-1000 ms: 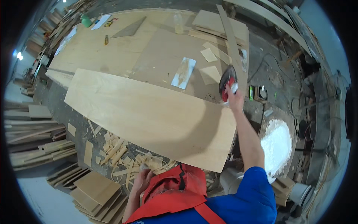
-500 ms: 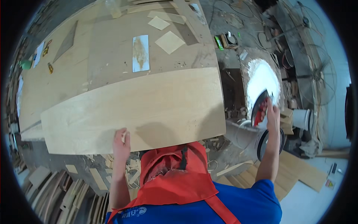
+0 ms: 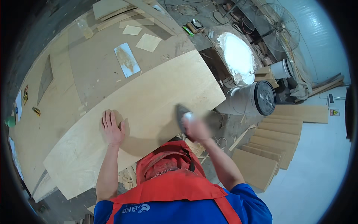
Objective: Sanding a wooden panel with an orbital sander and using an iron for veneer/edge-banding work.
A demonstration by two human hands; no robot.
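A long pale wood panel [image 3: 156,99] with one curved edge lies across the workbench in front of me. My left hand [image 3: 113,130] rests flat on its left half, fingers stretched out and holding nothing. Over the near right part of the panel, my right hand [image 3: 198,130], blurred by motion, grips a pointed dark trowel [image 3: 181,115]. A dab of white paste shows beside the trowel's blade. The blur hides most of the handle, and I cannot tell whether the blade touches the wood.
A thick white paste patch [image 3: 238,54] covers a board to the right. Lidded white buckets [image 3: 244,98], stacked tan boards [image 3: 278,138] and a fan [image 3: 278,28] stand nearby. On the workbench [image 3: 61,78] are a stained white sheet [image 3: 127,59] and loose wood pieces [image 3: 148,42].
My right hand has swung left with the trowel from the white paste to above the panel. My left hand has moved from the near edge onto the panel and flattened. The view has turned.
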